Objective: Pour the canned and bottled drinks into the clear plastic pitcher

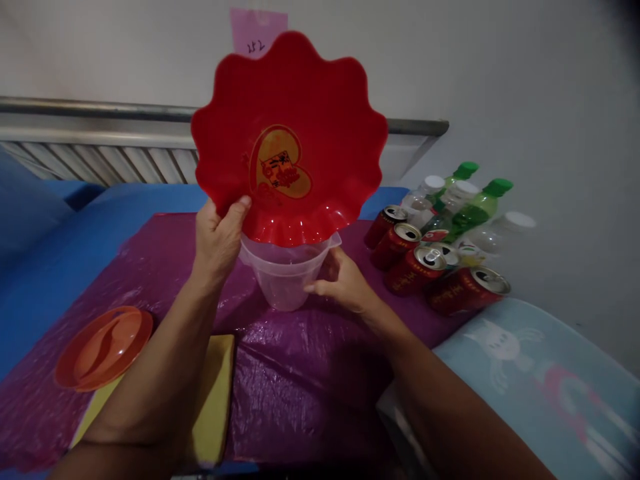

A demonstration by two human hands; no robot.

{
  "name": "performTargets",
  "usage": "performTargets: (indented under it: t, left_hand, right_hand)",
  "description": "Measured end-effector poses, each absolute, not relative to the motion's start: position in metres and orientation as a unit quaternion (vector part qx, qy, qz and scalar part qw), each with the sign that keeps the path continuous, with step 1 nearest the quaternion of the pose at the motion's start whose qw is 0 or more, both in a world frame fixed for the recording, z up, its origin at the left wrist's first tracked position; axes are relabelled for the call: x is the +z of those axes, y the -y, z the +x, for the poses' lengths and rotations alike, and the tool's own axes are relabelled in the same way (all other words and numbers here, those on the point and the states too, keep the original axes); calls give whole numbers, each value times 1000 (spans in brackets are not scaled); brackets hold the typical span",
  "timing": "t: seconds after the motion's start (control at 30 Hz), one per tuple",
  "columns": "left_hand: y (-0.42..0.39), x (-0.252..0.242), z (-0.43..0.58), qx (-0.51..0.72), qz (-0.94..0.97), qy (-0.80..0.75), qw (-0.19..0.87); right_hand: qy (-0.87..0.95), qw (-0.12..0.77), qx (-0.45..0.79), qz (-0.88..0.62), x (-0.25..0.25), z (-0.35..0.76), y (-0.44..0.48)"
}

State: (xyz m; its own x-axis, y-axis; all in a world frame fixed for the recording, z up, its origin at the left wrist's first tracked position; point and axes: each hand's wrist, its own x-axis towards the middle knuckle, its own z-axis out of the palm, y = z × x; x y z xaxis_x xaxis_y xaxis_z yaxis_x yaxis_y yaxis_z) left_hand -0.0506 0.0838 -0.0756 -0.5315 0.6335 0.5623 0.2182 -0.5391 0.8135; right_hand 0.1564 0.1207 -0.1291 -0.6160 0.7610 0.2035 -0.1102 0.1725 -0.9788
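Note:
A red scalloped tray with a gold heart print is held up by its lower left rim, tilted with its inside facing me. My left hand is closed on that rim, thumb on the inner face. Below the tray stands a clear plastic measuring jug on the purple sheet. The tray's lower edge overlaps the jug's mouth in view; whether they touch I cannot tell. My right hand is wrapped round the jug's right side, with some fingers hidden behind it.
Several opened red cans and plastic bottles stand at the right on the purple sheet. An orange plate and a folded yellow cloth lie at the left. A light blue board is at the lower right.

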Motion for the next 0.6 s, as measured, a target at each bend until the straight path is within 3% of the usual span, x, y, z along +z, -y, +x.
performTargets:
  t: [0.6]
  left_hand:
    - [-85,-74,-50,746,444,-476,143]
  right_hand:
    - [663,368,613,-224,-131,154,-127]
